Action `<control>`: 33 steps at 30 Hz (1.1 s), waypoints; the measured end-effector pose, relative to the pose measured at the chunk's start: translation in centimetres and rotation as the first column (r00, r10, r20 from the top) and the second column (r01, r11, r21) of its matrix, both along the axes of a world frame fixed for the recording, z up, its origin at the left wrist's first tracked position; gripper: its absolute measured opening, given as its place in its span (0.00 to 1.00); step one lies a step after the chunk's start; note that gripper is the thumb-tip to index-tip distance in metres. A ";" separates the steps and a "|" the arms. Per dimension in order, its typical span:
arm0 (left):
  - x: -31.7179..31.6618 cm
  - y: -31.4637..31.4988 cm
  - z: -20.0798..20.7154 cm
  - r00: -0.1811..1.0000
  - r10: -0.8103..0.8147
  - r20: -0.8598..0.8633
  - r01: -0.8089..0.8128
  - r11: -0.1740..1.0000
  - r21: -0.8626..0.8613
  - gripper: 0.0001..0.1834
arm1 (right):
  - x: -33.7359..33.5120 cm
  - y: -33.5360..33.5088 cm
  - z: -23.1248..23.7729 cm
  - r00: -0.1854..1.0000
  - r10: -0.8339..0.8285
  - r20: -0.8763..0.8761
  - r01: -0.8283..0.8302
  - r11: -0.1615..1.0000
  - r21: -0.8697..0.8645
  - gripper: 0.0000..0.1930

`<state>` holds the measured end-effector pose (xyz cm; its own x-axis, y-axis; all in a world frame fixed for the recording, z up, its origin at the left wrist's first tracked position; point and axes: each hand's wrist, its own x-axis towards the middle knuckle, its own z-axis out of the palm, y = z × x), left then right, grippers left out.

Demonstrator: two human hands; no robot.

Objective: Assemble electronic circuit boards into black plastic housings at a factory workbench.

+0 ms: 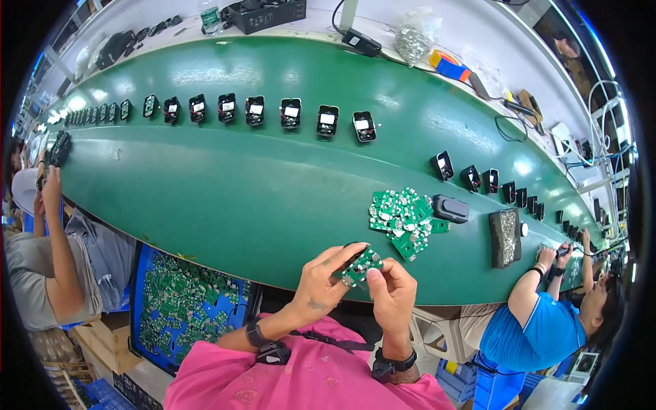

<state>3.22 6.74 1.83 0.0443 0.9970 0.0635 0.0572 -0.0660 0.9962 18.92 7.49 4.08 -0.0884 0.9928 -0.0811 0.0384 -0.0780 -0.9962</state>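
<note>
Left hand (326, 277): raised just above the near edge of the green belt (239, 184), fingers curled shut around the left end of a small green circuit board (360, 265), with a black casing partly visible behind it.
Right hand (391, 290): just beside the left one, thumb and fingertips pinched on the board's right end.
Circuit board: held between both hands, in the air over the belt's near edge; its long axis runs from lower left to upper right, the upper end pointing toward the pile of boards (403, 222). Component side faces up.
Pile of boards: loose green boards heaped on the belt, up and to the right of the hands, apart from them.
Black casing (451, 208): lies on the belt touching the pile's right side.
Dark tray (505, 237): stands right of the casing, filled with small shiny parts.
Row of black housings (290, 113): spaced along the far side of the belt, open sides up.
Blue bin (179, 307): left of the person's arm, below the belt, full of green boards.
Neighbours: a person in a blue shirt (540, 335) at right, another in grey (41, 273) at left.
</note>
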 end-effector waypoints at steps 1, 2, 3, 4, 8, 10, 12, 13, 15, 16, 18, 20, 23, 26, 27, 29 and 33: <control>0.0 0.2 0.1 1.000 0.015 -0.018 -0.014 0.999 0.032 0.26 | -0.2 0.1 0.1 1.000 -0.002 0.008 0.002 1.000 0.009 0.08; 0.0 0.5 0.3 0.999 0.027 -0.035 -0.025 0.998 0.064 0.26 | -0.4 0.1 0.2 1.000 -0.007 0.016 0.006 1.000 0.019 0.07; -0.1 0.7 0.6 0.999 0.041 -0.031 -0.037 0.994 0.106 0.26 | -0.7 0.3 0.3 1.000 -0.022 0.003 0.022 0.999 0.035 0.07; -0.1 0.8 0.6 0.999 0.040 -0.033 -0.037 0.995 0.090 0.26 | -0.6 0.3 0.5 0.999 -0.037 -0.011 0.037 0.999 0.008 0.07; -0.5 1.4 0.1 0.999 0.006 -0.046 0.002 0.984 0.179 0.28 | 1.6 1.0 0.5 0.996 0.054 0.075 -0.062 0.993 0.102 0.12; -0.6 1.5 0.1 0.991 0.000 -0.135 0.030 0.975 0.221 0.26 | 1.7 1.3 1.2 0.985 0.114 0.132 -0.129 0.986 0.107 0.14; -0.6 1.6 0.4 0.986 0.010 -0.169 0.035 0.966 0.258 0.26 | 1.2 1.8 2.2 0.939 0.075 0.336 -0.140 0.975 0.172 0.11; -0.6 1.7 0.6 0.980 0.025 -0.199 0.036 0.954 0.298 0.26 | 1.1 2.0 2.3 0.939 0.073 0.335 -0.136 0.976 0.169 0.11; -0.9 1.6 1.6 0.985 -0.039 -0.169 0.071 0.980 0.186 0.27 | 1.1 2.4 2.5 0.905 0.071 0.419 -0.160 0.971 0.180 0.10; -1.1 1.5 2.0 0.987 -0.095 -0.131 0.106 0.991 0.076 0.28 | 0.9 2.5 2.6 0.906 0.073 0.417 -0.158 0.972 0.175 0.10; -1.7 1.7 2.3 0.987 -0.162 -0.023 0.160 0.985 -0.061 0.30 | 0.5 2.6 2.9 0.891 0.071 0.448 -0.148 0.979 0.139 0.11; -1.9 1.6 1.9 0.974 -0.208 0.093 0.223 0.957 -0.188 0.32 | 0.2 2.5 3.1 0.889 0.062 0.454 -0.131 0.984 0.122 0.12; -2.3 1.5 0.9 0.920 -0.207 0.334 0.286 0.935 -0.208 0.34 | -0.3 2.3 3.4 0.883 0.047 0.468 -0.107 0.989 0.102 0.13; -2.8 1.6 1.0 0.859 -0.289 0.423 0.421 0.869 -0.259 0.33 | -0.4 2.4 3.4 0.867 0.032 0.498 -0.095 0.990 0.102 0.13; -2.4 1.6 0.6 0.895 -0.258 0.365 0.355 0.906 -0.230 0.30 | -0.4 2.4 3.2 0.853 0.024 0.522 -0.092 0.990 0.104 0.13; -2.1 1.6 0.6 0.925 -0.221 0.308 0.289 0.937 -0.195 0.28 | -0.5 2.3 2.7 0.848 0.001 0.530 -0.086 0.987 0.136 0.13; -1.2 1.8 0.7 0.991 -0.133 0.028 0.135 0.982 -0.131 0.22 | -0.5 2.1 2.5 0.831 -0.047 0.554 -0.035 0.990 0.137 0.13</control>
